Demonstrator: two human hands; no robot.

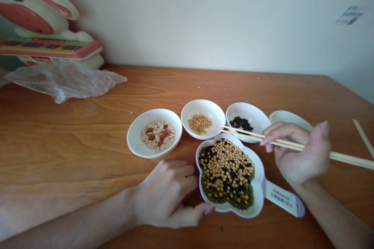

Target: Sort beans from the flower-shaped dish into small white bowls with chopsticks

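Note:
My right hand (300, 149) is closed on a pair of wooden chopsticks (244, 133). Their tips nearly meet, close to the rims of the soybean bowl and the black bean bowl, and I make out no bean between them. A white scalloped dish with a handle (258, 171) holds mixed soybeans, black beans and green mung beans. My left hand (172, 192) grips this dish at its left edge, thumb by the near rim and fingers curled along the side. Behind it stand white bowls with peanuts (159, 135), yellow soybeans (200, 123) and black beans (241, 123).
Another white bowl (288, 117) is partly hidden behind my right hand. A crumpled plastic bag (64, 81) lies at the back left beside a toy keyboard (49, 48). One wooden stick (362, 137) rests at the right. Stray beans dot the wooden table (73, 144) before the wall.

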